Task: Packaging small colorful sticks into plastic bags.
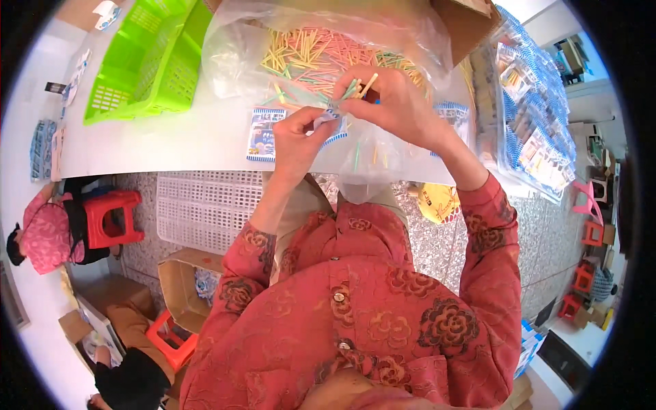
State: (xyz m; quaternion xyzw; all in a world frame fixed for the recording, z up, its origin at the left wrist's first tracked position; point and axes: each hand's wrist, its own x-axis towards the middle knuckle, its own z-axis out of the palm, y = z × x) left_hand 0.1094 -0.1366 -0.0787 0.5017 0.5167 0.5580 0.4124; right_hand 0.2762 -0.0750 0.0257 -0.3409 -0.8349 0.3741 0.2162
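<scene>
My right hand (396, 106) holds a small bunch of thin yellow and green sticks (369, 85) between thumb and fingers, their ends pointing up. Close beside it, my left hand (295, 142) pinches the edge of a small blue-and-white plastic packet (331, 115). The two hands nearly meet over the near part of the table, and the sticks are right at the packet; whether any are inside it is hidden by my fingers. Just beyond lies a heap of pink, yellow and green sticks (321, 51) on a clear plastic bag (229, 58). A flat blue-and-white packet (261, 133) lies left of my left hand.
A green plastic basket (147, 78) stands at the left of the white table (198, 147). Many blue-and-white packets (540, 130) fill a tray at the right. A cardboard box (468, 24) is at the back. Two people sit at the lower left near red stools (113, 219).
</scene>
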